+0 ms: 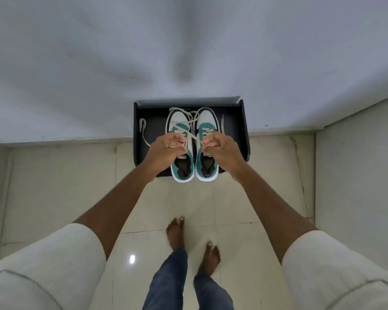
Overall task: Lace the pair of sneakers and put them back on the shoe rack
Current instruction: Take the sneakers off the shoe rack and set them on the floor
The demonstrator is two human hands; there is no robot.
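Observation:
Two white and teal sneakers stand side by side on a low black shoe rack (242,139), toes toward the wall: the left sneaker (182,171) and the right sneaker (207,170). Their heels stick out over the rack's front edge. Loose cream laces (143,133) trail across the rack's top on both sides. My left hand (166,151) hovers over the left sneaker with its fingers pinched on a lace. My right hand (220,148) is over the right sneaker, fingers curled and pinching a lace end. Both hands hide the sneakers' tongues.
The rack stands against a white wall (188,52). A second wall (356,175) closes the right side. Glossy cream floor tiles (177,198) lie in front of the rack, where my bare feet (176,231) stand.

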